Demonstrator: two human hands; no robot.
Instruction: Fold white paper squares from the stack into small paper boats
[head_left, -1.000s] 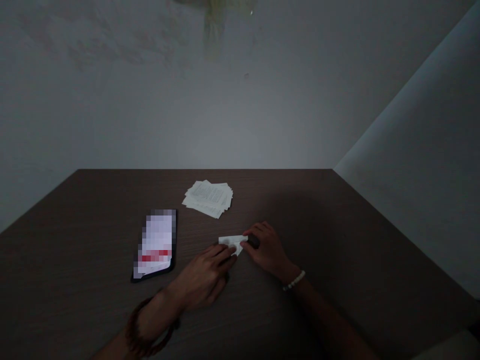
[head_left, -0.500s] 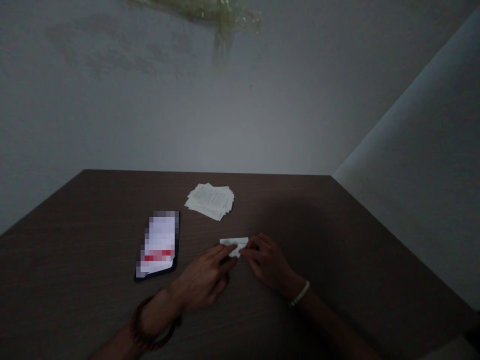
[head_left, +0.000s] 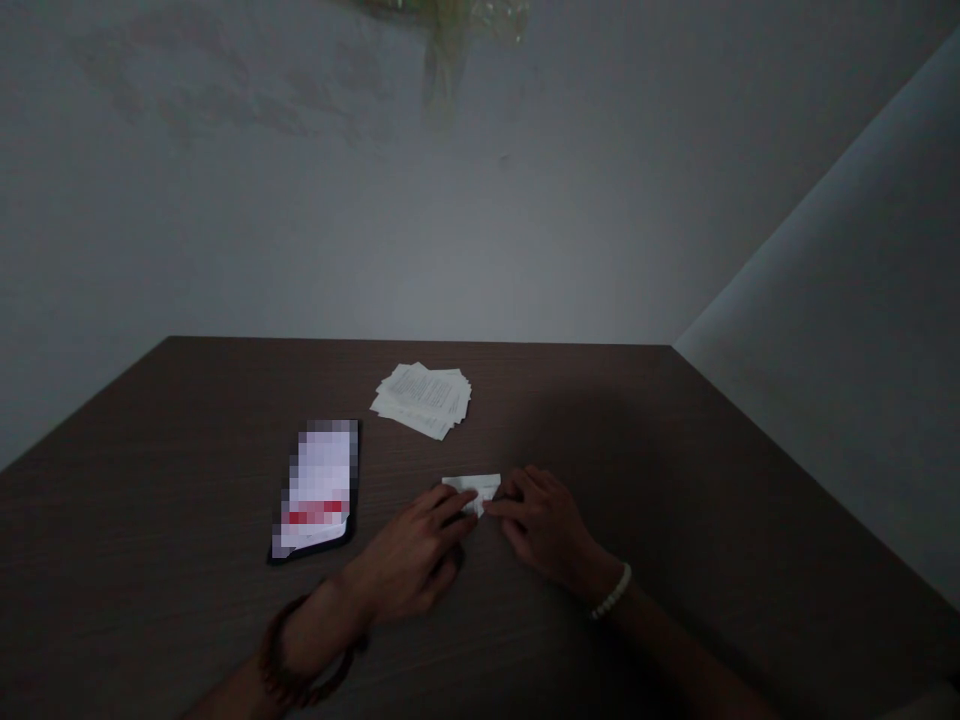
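Note:
A small folded piece of white paper (head_left: 471, 483) lies on the brown table in front of me, its near part covered by my fingers. My left hand (head_left: 416, 540) rests over its left side, fingers stretched and tips pressing on the sheet. From the right comes my right hand (head_left: 544, 520), with one digit reaching onto the paper's near right part. Its other fingers are bent beside the right edge, apart from that digit. Beyond my hands sits a loose, fanned stack of printed paper slips (head_left: 424, 398).
To the left of my left hand lies a dark-edged phone (head_left: 352, 520) with a lit, blurred-out screen. The wooden table (head_left: 600, 400) meets a grey wall (head_left: 480, 250) at its far edge. Another wall (head_left: 862, 350) runs along the right side.
My right hand has shifted slightly right, and its bent fingers have drawn back from the paper's right edge. The left hand stays on the paper. The camera view has moved a little.

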